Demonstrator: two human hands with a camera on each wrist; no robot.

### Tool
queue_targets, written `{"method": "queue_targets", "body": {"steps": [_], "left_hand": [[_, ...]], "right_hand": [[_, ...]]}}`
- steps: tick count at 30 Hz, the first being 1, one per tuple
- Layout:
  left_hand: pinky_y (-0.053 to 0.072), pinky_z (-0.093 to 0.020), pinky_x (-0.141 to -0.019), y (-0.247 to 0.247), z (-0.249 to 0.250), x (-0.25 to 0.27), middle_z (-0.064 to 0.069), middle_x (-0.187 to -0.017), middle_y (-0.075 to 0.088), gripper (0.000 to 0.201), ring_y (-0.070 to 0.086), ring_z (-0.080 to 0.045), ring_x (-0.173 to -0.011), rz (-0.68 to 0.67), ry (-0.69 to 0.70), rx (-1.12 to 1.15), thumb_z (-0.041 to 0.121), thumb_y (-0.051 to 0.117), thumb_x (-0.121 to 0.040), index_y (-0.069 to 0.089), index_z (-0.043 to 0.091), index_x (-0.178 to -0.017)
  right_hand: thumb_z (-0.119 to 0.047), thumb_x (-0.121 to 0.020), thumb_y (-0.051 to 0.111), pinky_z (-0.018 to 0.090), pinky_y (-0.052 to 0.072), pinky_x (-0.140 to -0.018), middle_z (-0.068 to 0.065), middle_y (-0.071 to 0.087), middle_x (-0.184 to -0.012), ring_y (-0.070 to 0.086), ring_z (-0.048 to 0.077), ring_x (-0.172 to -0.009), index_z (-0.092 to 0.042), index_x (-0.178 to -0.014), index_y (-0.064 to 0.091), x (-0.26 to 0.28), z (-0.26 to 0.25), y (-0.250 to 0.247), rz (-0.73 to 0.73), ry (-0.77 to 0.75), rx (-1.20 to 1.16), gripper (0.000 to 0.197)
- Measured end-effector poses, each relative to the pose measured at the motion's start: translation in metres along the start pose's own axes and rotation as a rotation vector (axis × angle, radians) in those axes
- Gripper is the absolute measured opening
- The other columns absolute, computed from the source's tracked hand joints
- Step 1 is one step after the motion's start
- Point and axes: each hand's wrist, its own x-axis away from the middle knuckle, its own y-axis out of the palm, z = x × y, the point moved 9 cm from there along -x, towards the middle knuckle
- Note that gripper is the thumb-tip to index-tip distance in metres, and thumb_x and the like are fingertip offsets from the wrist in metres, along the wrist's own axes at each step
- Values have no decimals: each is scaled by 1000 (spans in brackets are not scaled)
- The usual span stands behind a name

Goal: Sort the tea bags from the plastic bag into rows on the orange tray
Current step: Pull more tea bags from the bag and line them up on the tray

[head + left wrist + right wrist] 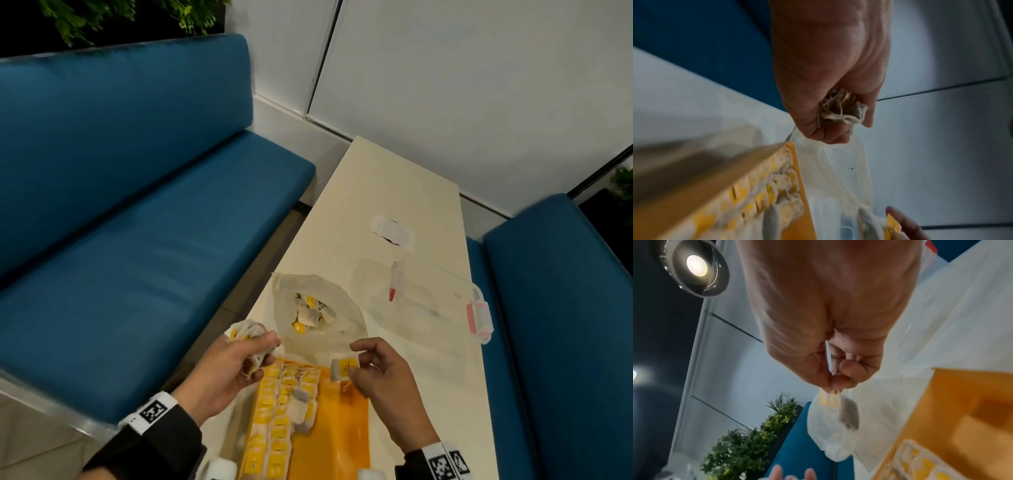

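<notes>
Several tea bags sit bunched in my left hand (236, 359), fingers curled tight round the clump (247, 337) above the tray's left edge; three rows already fill the left part of the orange tray (342, 428). My right hand (383, 373) pinches one tea bag (343, 368), yellow tag up, near the plastic bag (318, 315). Placing step, I judge: next, lay it flat starting a fourth row.

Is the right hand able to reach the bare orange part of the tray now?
Probably yes: the right hand, pinching one tea bag, hovers just above the bare part of the tray, with nothing between.
</notes>
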Motion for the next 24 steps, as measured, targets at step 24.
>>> {"method": "queue_targets", "body": {"steps": [24], "left_hand": [[51, -41, -79, 93, -58, -17, -10, -120, 64, 39, 63, -34, -108, -525, 466, -2082, 5, 61, -88, 60, 15, -126]], "right_hand": [[-14, -80, 70, 13, 44, -57, -8, 60, -69, 52, -2, -56, -25, -75, 65, 47, 83, 42, -294, 146, 463, 13]]}}
